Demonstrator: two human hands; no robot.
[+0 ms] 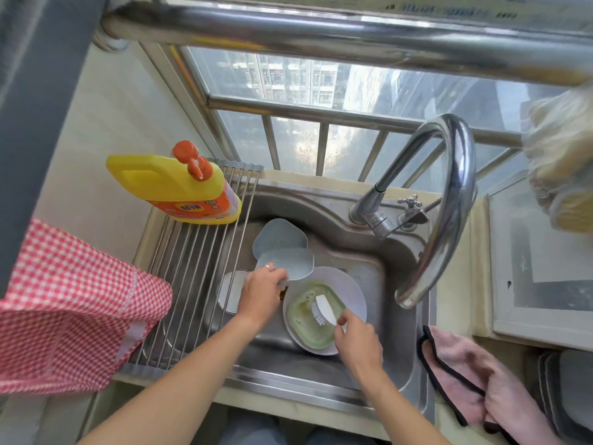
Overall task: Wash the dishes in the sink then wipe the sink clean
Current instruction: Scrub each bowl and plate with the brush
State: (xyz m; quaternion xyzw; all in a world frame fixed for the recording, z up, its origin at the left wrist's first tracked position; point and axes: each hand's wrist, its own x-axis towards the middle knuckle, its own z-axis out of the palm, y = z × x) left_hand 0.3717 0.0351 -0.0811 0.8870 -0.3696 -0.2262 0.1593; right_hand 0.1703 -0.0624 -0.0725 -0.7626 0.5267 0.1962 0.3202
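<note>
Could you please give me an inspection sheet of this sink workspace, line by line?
Surface: steel sink, wet inside; roll-up rack lies over its left side.
Job's things: green dish sits in a pale plate; two blue dishes behind; another dish under the rack; white brush touches the green dish.
Clutter: yellow detergent bottle on the rack; pink cloth on the right rim.
Hands: left hand grips the nearer blue dish; right hand holds the brush.
Cables: nothing seen.
Surroundings: faucet, no water seen running; window with railing; checked cloth at left.
</note>
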